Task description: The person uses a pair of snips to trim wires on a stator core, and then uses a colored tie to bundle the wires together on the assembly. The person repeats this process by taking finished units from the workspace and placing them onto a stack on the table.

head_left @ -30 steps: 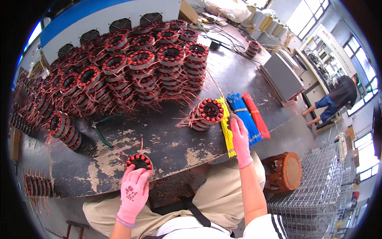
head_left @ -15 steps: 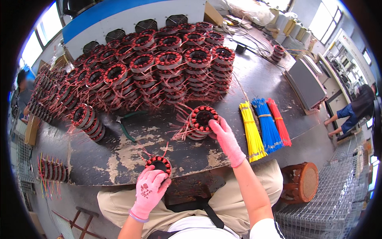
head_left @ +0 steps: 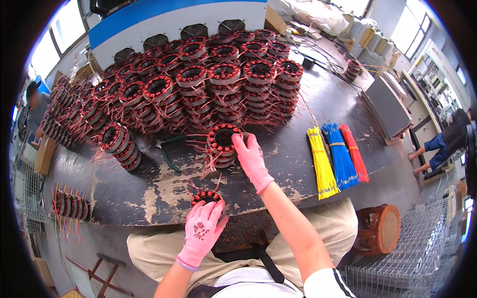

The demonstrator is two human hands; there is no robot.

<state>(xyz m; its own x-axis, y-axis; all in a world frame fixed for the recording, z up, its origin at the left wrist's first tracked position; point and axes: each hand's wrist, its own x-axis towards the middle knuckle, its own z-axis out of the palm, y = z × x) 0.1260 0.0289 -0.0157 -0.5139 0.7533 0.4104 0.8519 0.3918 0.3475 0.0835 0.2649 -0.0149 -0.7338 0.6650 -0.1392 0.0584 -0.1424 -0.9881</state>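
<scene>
In pink gloves, both my hands are on wire-wound motor stators, dark rings with red windings. My left hand grips a single stator at the table's front edge, its fingers over the near rim; loose red leads stick up from the far side. Farther back, my right hand pinches the right rim of the top stator on a short stack. Pale red leads trail from that stack's left side. Left of it lie green-handled pliers, and beyond them leans another short stator stack.
Many tall stator stacks fill the back of the worn dark table. Bundles of yellow wires, blue wires and red wires lie at right. A wooden stool stands on the floor; other people are at both sides.
My right hand has shifted left across the table together with the short stack. My left hand has turned slightly and covers more of its stator. The whole view has swung a little.
</scene>
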